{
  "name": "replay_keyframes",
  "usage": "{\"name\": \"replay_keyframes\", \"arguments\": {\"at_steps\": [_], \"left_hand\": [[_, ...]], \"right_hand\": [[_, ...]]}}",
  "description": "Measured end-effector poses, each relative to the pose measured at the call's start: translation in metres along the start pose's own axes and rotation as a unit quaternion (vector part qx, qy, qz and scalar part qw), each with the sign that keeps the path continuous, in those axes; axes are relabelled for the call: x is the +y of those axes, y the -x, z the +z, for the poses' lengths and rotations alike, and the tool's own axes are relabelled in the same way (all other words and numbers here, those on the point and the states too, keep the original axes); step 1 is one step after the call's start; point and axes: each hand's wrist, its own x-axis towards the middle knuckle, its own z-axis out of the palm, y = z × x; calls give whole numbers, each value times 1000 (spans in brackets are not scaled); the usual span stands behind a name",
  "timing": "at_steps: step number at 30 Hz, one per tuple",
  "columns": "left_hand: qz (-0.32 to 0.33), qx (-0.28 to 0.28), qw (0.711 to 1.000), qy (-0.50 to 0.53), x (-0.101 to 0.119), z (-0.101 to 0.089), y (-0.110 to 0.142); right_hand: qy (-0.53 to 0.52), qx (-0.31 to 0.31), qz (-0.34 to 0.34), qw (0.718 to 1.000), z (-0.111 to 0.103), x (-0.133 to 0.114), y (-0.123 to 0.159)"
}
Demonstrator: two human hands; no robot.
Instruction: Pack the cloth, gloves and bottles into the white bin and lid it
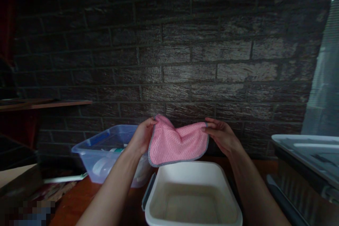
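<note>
1. Nearest, at the bottom edge: white rectangular tub (190,173) on a reddish-brown wooden table (75,197), with near rim partly cut off and dark grey side clip (148,191) hanging off to the left. Inside, cannot tell water from shadow.
2. At lower right, sliced by the frame: container with grey lid (308,150) and dark clip (287,201); contents too dim to make out.
3. At lower left: cardboard box (19,180), cut off, with a pixelated patch masking the corner below.
4. Above the tub's far rim: pink textured cloth (180,144) with checked dark-and-white edging, spread between both hands and sagging in the middle. Cannot tell touching from merely overlapping at the rim.
5. Left hand (143,136): pinching the cloth's upper left corner, fingers narrow. Right hand (221,134): gripping the upper right corner, index finger raised apart, thumb hidden.
6. Behind the left forearm, partly covered: translucent blue bin (79,147) holding whitish items, one bearing a teal patch (119,150), too small and dark to read.
7. Farthest: wooden shelf (45,104) cropped at left, dark brick-patterned wall (206,70), pale ribbed panel (321,70) cropped at right.
</note>
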Motion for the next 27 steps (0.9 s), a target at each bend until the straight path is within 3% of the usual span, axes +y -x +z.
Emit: {"name": "replay_keyframes", "arguments": {"at_steps": [5,7,10,13,19,27], "left_hand": [[5,-91,996,-8,5,5,11],[67,-93,993,-24,7,1,12],[202,-50,974,-87,14,-9,12],[286,-50,944,-157,18,-17,11],[253,-91,949,-164,10,-15,7],[176,14,979,-102,2,-20,-4]], "right_hand": [[-15,72,-29,997,-5,-4,-5],[-27,82,-104,991,-5,-15,-2],[-14,101,-242,965,-8,-27,2],[15,120,-254,960,-17,-23,-3],[94,116,-252,956,-28,-6,-11],[161,79,-215,960,-20,-16,-2]]}}
